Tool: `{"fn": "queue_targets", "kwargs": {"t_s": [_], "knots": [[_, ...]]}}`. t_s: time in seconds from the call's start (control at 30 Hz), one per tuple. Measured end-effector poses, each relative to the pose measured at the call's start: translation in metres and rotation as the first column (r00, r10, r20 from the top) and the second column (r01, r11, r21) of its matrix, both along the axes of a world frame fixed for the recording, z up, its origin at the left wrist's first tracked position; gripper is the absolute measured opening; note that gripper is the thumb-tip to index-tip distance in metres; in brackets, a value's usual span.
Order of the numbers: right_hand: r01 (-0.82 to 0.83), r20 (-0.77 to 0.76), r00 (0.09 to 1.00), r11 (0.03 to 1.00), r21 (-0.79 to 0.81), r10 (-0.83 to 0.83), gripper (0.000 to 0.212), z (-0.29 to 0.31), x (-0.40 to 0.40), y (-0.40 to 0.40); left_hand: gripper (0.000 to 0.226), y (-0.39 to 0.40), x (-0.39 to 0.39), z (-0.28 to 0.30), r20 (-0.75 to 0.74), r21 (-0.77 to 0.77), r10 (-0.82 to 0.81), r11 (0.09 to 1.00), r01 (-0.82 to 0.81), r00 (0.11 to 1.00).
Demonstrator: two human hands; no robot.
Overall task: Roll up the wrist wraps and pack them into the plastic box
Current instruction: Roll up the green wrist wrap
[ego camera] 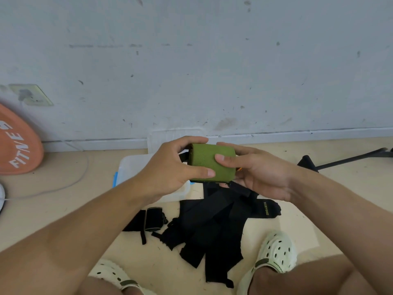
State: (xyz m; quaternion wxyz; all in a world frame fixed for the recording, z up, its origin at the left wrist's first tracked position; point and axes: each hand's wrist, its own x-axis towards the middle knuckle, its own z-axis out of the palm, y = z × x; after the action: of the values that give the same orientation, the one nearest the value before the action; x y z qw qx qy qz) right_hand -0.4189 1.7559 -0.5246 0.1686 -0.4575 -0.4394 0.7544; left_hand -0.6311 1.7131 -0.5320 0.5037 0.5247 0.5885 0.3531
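Observation:
A green wrist wrap (204, 160), rolled into a thick cylinder, is held in the air between both hands. My left hand (170, 169) grips its left end, thumb underneath and fingers over the top. My right hand (255, 169) grips its right end with the thumb across the front. Under the hands a clear plastic box (131, 167) stands on the floor, mostly hidden by my left hand. Its clear lid (170, 135) leans against the wall behind. Several black wrist wraps (212, 226) lie unrolled in a heap on the floor in front, one small black wrap (148, 220) to their left.
An orange weight plate (17, 143) leans on the wall at far left, with a white cable (70, 182) trailing across the floor. A black stand leg (340, 160) lies at right. My two feet in pale clogs (276, 252) are at the bottom.

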Motion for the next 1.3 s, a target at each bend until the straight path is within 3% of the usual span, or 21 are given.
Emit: {"fn": "queue_targets", "kwargs": {"t_s": [0.07, 0.17, 0.3, 0.5, 0.63, 0.77, 0.8, 0.9, 0.93, 1.03, 1.17, 1.23, 1.3], "knots": [[0.001, -0.001, 1.0, 0.999, 0.039, -0.001, 0.054, 0.001, -0.002, 0.0, 0.065, -0.001, 0.0, -0.001, 0.001, 0.034, 0.016, 0.999, -0.016, 1.0], [0.023, 0.027, 0.999, 0.996, 0.087, -0.026, 0.065, 0.004, -0.002, 0.002, 0.069, -0.001, -0.002, 0.0, -0.027, 0.047, -0.013, 0.999, 0.014, 1.0], [-0.088, 0.24, 0.971, 0.957, 0.278, 0.019, 0.073, 0.012, -0.002, 0.0, 0.066, -0.004, -0.004, 0.005, -0.127, -0.097, -0.223, 0.972, 0.212, 0.967], [-0.12, 0.317, 0.948, 0.902, 0.414, -0.019, 0.084, 0.015, -0.008, -0.01, 0.048, -0.007, 0.004, -0.001, -0.244, -0.179, -0.248, 0.962, 0.208, 0.937], [0.011, 0.269, 0.955, 0.918, 0.396, -0.127, 0.114, 0.011, -0.01, -0.011, 0.049, -0.007, 0.008, -0.003, -0.231, -0.141, -0.149, 0.983, 0.119, 0.962], [0.117, 0.249, 0.955, 0.975, 0.19, -0.163, 0.139, 0.001, -0.017, -0.017, 0.051, -0.007, 0.011, -0.007, -0.179, -0.023, 0.035, 0.999, -0.04, 0.983], [0.103, 0.216, 0.967, 0.984, 0.145, -0.133, 0.129, -0.002, -0.019, -0.02, 0.053, -0.007, 0.012, -0.008, -0.161, 0.006, 0.062, 0.998, -0.062, 0.985], [0.067, 0.066, 0.995, 0.979, 0.191, -0.081, 0.052, -0.001, -0.027, -0.029, 0.059, -0.011, 0.012, -0.014, -0.139, 0.081, 0.094, 0.993, -0.083, 0.986], [0.105, 0.021, 0.993, 0.97, 0.221, -0.112, 0.04, -0.002, -0.029, -0.031, 0.06, -0.012, 0.012, -0.016, -0.134, 0.091, 0.095, 0.992, -0.083, 0.986], [0.197, -0.021, 0.979, 0.928, 0.316, -0.201, 0.042, -0.01, -0.031, -0.035, 0.063, -0.015, 0.009, -0.019, -0.099, 0.076, 0.076, 0.995, -0.069, 0.992], [0.229, 0.041, 0.962, 0.882, 0.412, -0.269, 0.048, -0.022, -0.043, -0.04, 0.069, -0.021, 0.008, -0.02, -0.081, 0.029, 0.038, 0.999, -0.035, 0.996], [0.221, 0.087, 0.954, 0.87, 0.441, -0.287, 0.05, -0.03, -0.049, -0.04, 0.068, -0.025, 0.005, -0.024, -0.135, -0.024, -0.006, 1.0, 0.003, 0.991], [0.185, 0.173, 0.941, 0.87, 0.457, -0.291, 0.052, -0.037, -0.056, -0.037, 0.067, -0.027, -0.005, -0.026, -0.263, -0.104, -0.151, 0.986, 0.127, 0.953]]}}
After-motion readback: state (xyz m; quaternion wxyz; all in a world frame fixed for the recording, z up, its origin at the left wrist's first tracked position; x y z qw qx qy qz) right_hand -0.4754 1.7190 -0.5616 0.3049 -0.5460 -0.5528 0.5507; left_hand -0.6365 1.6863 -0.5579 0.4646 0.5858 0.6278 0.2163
